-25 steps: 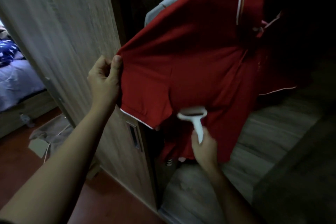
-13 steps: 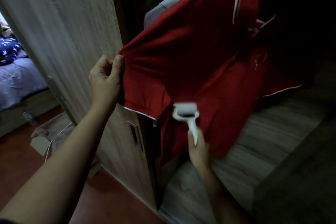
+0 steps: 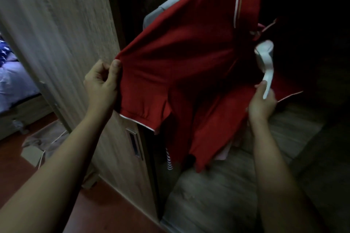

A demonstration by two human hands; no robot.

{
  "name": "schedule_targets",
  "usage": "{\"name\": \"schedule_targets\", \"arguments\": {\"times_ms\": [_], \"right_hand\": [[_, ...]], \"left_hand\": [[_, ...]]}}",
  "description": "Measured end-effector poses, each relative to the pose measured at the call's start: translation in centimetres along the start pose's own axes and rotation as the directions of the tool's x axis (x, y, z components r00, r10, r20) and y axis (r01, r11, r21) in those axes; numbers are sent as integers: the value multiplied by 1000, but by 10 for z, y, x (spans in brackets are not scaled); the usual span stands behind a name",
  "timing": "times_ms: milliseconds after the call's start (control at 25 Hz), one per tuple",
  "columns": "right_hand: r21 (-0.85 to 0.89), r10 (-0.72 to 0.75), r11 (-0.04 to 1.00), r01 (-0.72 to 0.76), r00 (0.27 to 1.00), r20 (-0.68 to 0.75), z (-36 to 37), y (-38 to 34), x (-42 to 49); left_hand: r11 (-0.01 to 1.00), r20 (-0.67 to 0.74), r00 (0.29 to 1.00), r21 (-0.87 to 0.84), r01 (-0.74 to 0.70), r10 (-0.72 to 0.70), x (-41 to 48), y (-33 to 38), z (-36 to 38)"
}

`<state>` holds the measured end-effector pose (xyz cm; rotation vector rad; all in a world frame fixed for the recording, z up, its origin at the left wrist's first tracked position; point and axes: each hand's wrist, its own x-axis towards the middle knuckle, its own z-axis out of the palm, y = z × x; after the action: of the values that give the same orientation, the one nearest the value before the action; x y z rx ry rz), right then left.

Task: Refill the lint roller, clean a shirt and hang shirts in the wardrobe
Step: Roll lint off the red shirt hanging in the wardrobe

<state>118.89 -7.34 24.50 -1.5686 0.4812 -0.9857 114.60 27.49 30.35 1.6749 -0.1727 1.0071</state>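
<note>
A red polo shirt (image 3: pixel 189 58) with white trim hangs inside the dark wardrobe, its top running out of view. My left hand (image 3: pixel 102 83) pinches the edge of its sleeve and holds the cloth stretched out to the left. My right hand (image 3: pixel 262 103) grips the handle of a white lint roller (image 3: pixel 265 62). The roller head sits up against the shirt's chest near the collar and placket. The shirt's lower hem hangs loose between my arms.
The open wooden wardrobe door (image 3: pixel 62 47) stands on the left, with a recessed handle (image 3: pixel 135 144). A grey garment (image 3: pixel 162 8) hangs behind the red shirt. A wooden shelf (image 3: pixel 217 185) lies below. A bed (image 3: pixel 13 81) and a cardboard box (image 3: pixel 32 154) are at far left.
My right hand has carried the lint roller from the shirt's lower middle up and to the right, near the collar. My left hand still holds the sleeve.
</note>
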Motion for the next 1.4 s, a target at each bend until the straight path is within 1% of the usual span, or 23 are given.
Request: {"name": "schedule_targets", "arguments": {"times_ms": [80, 120, 160, 200, 240, 280, 320, 400, 440, 520, 600, 720, 760, 800, 880, 960, 1040, 1080, 1120, 1160, 1240, 1320, 1400], "right_hand": [[-74, 6, 997, 0, 996, 90, 6, 9, -24], [-132, 6, 991, 20, 980, 197, 9, 20, -51], [-177, 30, 984, 32, 941, 336, 11, 34, -83], [-200, 58, 979, 43, 879, 474, 10, 49, -113], [-208, 75, 977, 52, 826, 558, 6, 61, -133], [-221, 86, 974, 53, 814, 575, 2, 68, -139], [-239, 92, 970, 43, 847, 523, 1, 69, -129], [-236, 115, 971, -38, 940, 321, 3, 64, -80], [-212, 113, 975, -64, 966, 232, 5, 56, -48], [-198, 84, 978, -58, 989, 123, 3, 34, 17], [-164, 61, 985, -48, 995, 74, -2, 13, 62], [-155, 5, 988, 20, 988, 155, -4, 10, 58], [-163, -19, 985, 55, 976, 216, -1, 28, 35], [-175, -2, 983, 56, 955, 298, 1, 53, 2], [-226, 130, 974, -33, 894, 430, -5, 112, -76], [-330, 302, 933, -145, 814, 497, -23, 161, -149], [-426, 396, 893, -147, 709, 583, -43, 188, -192], [-472, 431, 870, -146, 692, 580, -46, 192, -198], [-487, 427, 864, -129, 699, 574, -44, 185, -194], [-464, 384, 880, -96, 718, 580, -39, 172, -184], [-330, 217, 944, -21, 792, 571, -26, 123, -147], [-182, -28, 974, 138, 863, 504, -11, 60, -108], [-25, -263, 954, 298, 877, 403, -2, -6, -80]], "left_hand": [[1000, -1, 1000, -9, -2, 2, 0, 0, 1], [1000, 0, 1000, -19, 3, -3, 1, -1, 1], [1000, 0, 1000, -30, 9, -9, 1, -2, 1], [999, 0, 1000, -37, 12, -12, 1, -2, 1], [999, -1, 1000, -41, 11, -11, 0, -3, 0], [999, -1, 1000, -41, 7, -7, 0, -3, 0], [999, 1, 1000, -41, 6, -6, 1, -3, 0], [999, 5, 1000, -36, 13, -13, 1, -2, 0], [999, 8, 1000, -35, 15, -15, 1, -2, 0], [999, 8, 1000, -34, 12, -11, 1, -1, 0], [999, 11, 1000, -32, 9, -8, 1, 0, -1], [999, 18, 1000, -36, 0, 1, 1, 1, 0], [999, 15, 1000, -39, -4, 4, 1, 1, 0], [999, 11, 1000, -43, -7, 7, 1, 0, 1], [999, 12, 1000, -46, -9, 10, 1, 0, 1], [999, 19, 1000, -36, -8, 9, 1, -1, 0], [1000, 23, 1000, -20, -15, 16, 1, -1, -1], [1000, 24, 1000, -17, -17, 17, 0, 0, -1], [1000, 25, 1000, -16, -15, 16, 0, 1, 0], [1000, 27, 1000, -14, -12, 13, 0, 2, 0], [1000, 27, 1000, -19, -8, 9, 0, 2, 1], [999, 28, 1000, -33, -4, 5, -1, 1, 1], [999, 22, 1000, -41, 9, -8, -1, 2, 0]]}}
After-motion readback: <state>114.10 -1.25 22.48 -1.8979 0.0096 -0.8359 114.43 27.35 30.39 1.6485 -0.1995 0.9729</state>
